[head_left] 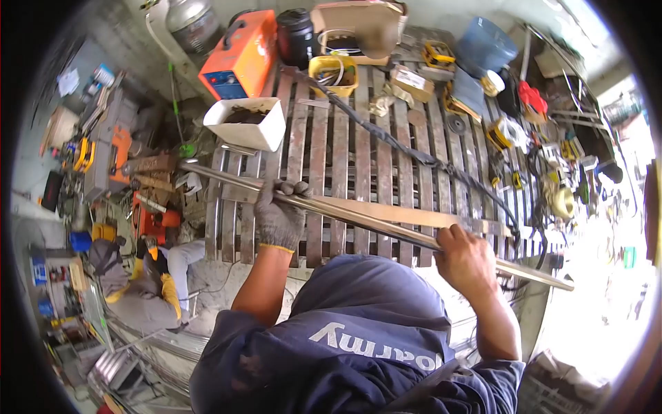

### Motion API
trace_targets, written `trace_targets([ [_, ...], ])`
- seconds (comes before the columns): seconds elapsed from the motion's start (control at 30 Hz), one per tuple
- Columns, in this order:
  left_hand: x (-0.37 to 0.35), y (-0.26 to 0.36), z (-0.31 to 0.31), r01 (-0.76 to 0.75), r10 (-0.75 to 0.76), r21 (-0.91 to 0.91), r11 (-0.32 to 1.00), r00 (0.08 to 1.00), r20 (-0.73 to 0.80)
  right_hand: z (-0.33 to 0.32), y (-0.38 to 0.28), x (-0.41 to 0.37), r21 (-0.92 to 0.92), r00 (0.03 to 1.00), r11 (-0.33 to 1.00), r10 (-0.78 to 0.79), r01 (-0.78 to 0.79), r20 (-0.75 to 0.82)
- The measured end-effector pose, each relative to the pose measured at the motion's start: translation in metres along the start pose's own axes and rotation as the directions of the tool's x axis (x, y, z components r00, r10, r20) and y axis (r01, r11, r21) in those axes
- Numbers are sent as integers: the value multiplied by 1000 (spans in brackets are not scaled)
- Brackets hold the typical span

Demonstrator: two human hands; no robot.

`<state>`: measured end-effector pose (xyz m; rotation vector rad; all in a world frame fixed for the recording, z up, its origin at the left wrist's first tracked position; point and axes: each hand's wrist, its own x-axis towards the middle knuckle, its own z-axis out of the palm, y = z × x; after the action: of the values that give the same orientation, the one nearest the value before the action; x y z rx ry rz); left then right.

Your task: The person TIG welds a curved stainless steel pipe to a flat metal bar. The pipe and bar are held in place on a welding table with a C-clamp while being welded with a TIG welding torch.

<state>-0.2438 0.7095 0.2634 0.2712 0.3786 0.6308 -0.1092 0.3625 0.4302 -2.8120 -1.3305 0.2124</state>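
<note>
A long shiny metal tube (358, 215) runs slantwise over the front part of a slatted metal table (318, 159), its right end past the table's edge. My left hand (281, 215), in a grey knitted glove, is wrapped round the tube left of centre. Bare and closed, my right hand (466, 259) grips the same tube farther right. Just behind the tube lies a flat tan strip (414, 216), which passes close to my right hand.
An orange machine (241, 55), a white box (247, 124), a yellow bin (333, 74) and a black cable (386, 138) lie on the table. A blue container (486, 47) stands at the back right. A co-worker (148, 293) in yellow gloves crouches at the left.
</note>
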Motion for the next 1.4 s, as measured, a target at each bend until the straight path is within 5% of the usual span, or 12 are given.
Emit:
trace_targets([
  [0.2,-48,13,94,-127,13,214,969,884,467,-57,40,-103,37,977,981,193,-190,-92],
  [0.3,-67,7,135,-85,-22,190,978,865,501,-66,58,-166,69,929,954,300,-292,-215],
  [0.37,-71,-12,146,4,-130,197,980,768,628,-66,65,-203,172,866,886,459,-430,-199],
  [0.47,-86,-66,162,56,-223,246,968,646,730,-44,74,-249,296,823,855,503,-427,-266],
  [0.67,-103,-153,191,225,-400,331,917,520,755,60,104,-357,694,560,466,821,-549,-108],
  [0.77,-105,-183,204,293,-456,353,888,469,757,108,109,-416,849,516,207,852,-487,89],
  [0.83,-110,-201,214,284,-479,389,877,437,762,139,108,-463,815,552,250,828,-523,100],
  [0.9,-114,-226,221,211,-447,397,893,334,830,153,90,-492,857,430,-100,832,-505,350],
  [0.97,-133,-244,224,206,-529,487,849,295,796,182,75,-522,889,440,-201,811,-411,386],
  [1.1,-162,-289,214,193,-566,536,822,173,806,225,45,-567,867,408,-363,774,-342,485],
  [1.4,-213,-328,202,310,-764,702,641,168,623,277,-3,-611,782,333,-488,717,-388,612],
])
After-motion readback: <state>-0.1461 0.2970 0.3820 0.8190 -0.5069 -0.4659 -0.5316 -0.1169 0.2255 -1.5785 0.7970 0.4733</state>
